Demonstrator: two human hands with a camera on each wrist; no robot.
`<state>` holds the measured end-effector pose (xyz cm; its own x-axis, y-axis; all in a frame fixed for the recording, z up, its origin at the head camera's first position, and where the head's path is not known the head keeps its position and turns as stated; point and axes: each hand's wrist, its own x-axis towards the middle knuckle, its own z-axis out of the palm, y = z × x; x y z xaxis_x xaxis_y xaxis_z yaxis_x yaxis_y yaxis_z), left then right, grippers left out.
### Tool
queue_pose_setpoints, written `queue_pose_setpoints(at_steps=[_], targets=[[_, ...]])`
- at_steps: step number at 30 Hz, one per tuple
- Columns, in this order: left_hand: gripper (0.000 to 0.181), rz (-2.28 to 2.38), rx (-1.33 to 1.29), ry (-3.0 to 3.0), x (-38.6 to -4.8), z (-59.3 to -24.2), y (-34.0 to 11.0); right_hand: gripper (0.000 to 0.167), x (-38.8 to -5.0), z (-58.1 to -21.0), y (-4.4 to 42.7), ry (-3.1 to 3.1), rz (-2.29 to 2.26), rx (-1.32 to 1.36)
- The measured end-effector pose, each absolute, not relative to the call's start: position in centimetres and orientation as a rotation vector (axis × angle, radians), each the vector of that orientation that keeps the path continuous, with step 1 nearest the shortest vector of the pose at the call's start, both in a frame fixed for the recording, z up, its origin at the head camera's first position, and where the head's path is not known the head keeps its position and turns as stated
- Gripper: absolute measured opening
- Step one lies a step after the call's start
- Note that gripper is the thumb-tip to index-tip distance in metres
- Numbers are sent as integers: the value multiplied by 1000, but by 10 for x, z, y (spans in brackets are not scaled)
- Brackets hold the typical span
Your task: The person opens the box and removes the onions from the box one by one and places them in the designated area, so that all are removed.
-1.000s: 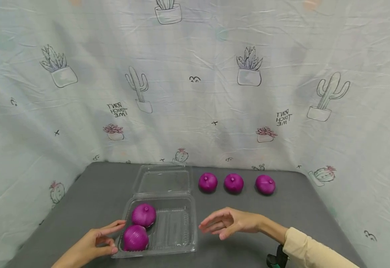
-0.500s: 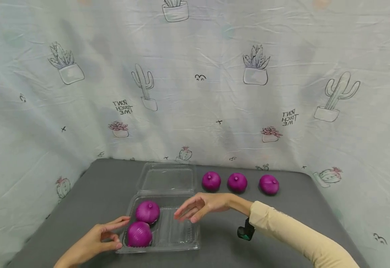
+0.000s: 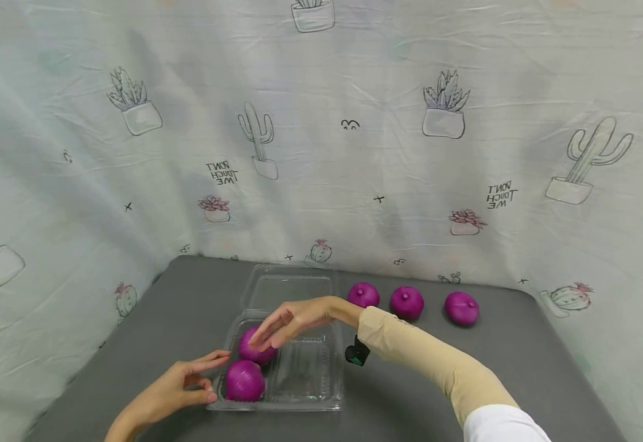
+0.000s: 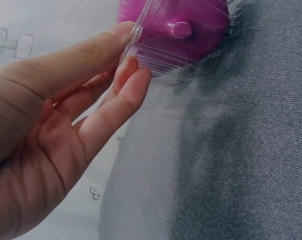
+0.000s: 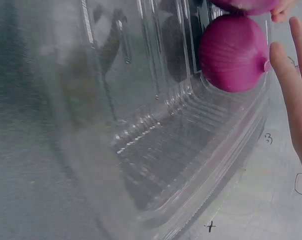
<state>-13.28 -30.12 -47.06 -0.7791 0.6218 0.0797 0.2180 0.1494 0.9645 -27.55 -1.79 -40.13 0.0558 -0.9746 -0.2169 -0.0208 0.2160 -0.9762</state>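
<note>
A clear plastic container lies with its lid folded back behind it. Two purple onions sit along its left side, the front onion and the back onion. At the front left corner, my left hand pinches the container's edge; the left wrist view shows its thumb and fingers at the rim beside an onion. My right hand hovers over the back onion, fingers extended and holding nothing. Beside an onion in the right wrist view are the right fingers; contact is unclear.
Three more purple onions stand in a row right of the lid: one on the left, one in the middle and one on the right. Behind the grey table hangs a printed white curtain.
My right hand has moved left from beside the container, across its inside, to over the back onion. My left hand has kept its place on the container's edge. The head view has shifted slightly.
</note>
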Motion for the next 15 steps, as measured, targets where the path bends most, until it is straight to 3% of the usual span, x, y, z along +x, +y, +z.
queue_pose_setpoints(at_steps=[15], targets=[[56,1700,841,2049,-135,-473,-304,46,-299,-416,-44,1404,-1008,-1029]])
